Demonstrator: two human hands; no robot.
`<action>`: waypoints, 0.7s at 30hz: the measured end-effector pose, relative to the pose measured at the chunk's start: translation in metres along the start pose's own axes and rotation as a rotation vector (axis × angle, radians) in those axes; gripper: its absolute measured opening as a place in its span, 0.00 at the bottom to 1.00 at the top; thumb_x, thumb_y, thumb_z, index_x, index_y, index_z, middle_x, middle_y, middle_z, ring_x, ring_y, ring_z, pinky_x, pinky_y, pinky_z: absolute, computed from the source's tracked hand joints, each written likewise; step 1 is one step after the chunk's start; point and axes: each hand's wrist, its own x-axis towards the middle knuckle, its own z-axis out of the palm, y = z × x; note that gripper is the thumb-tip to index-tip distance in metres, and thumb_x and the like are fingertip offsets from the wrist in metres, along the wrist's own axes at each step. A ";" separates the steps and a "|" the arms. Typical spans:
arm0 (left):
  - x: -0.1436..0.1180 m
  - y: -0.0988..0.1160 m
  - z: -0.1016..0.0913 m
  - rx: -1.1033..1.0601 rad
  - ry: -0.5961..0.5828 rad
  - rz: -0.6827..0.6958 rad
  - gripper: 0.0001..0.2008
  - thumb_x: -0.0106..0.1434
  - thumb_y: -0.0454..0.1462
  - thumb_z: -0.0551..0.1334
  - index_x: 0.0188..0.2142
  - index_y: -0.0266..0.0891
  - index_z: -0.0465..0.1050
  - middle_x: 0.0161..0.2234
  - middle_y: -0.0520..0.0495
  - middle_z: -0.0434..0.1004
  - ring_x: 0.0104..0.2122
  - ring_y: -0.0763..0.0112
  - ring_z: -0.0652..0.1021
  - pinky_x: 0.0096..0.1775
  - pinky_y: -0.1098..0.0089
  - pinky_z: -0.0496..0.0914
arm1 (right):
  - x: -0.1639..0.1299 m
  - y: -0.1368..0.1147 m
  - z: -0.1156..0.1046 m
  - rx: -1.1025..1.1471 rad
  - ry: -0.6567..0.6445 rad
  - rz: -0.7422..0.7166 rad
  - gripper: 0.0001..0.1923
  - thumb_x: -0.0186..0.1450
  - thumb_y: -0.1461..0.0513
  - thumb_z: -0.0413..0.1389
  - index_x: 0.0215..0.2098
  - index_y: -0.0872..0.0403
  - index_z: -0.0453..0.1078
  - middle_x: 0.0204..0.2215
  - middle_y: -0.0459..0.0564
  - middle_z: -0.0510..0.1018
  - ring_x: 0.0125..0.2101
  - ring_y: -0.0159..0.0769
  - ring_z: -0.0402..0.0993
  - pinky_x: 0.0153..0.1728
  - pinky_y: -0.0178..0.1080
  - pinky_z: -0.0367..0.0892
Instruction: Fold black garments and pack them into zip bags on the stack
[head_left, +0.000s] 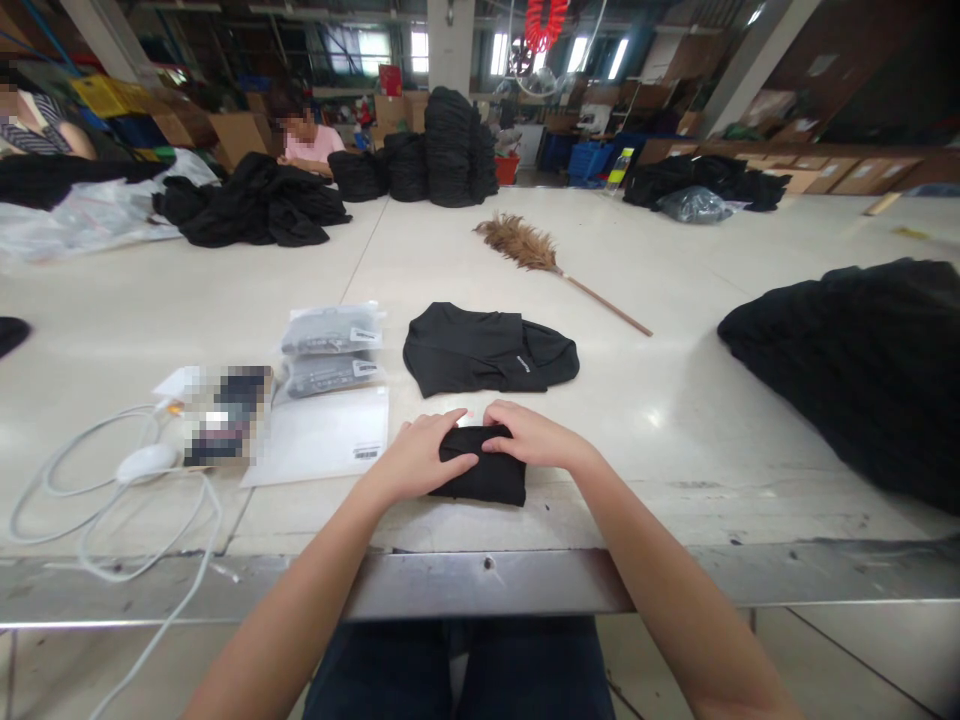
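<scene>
Folded black garment (480,475), soft compact rectangle, both hands pressing

A wide pale worktable (735,400) with a metal front edge filled a warehouse; a white pillar (448,45), bright rear windows (499,52) and stacked cardboard boxes (825,172) stood behind.

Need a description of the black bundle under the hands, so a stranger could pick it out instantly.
Start at the big pale work table and go to its near metal edge. There both hands, left hand and right hand, press on a small tightly folded black cloth bundle. Unlike the larger flat-lying black garment beyond it and the loose black fabric heap at right, it is compact and brick-shaped.
</scene>
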 end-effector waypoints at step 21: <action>0.008 -0.016 0.003 0.168 0.312 0.327 0.23 0.61 0.42 0.68 0.54 0.42 0.67 0.49 0.41 0.74 0.49 0.56 0.72 0.51 0.56 0.67 | -0.002 -0.041 0.015 -0.319 0.277 -0.158 0.30 0.59 0.62 0.64 0.58 0.53 0.62 0.59 0.61 0.69 0.59 0.56 0.65 0.57 0.58 0.63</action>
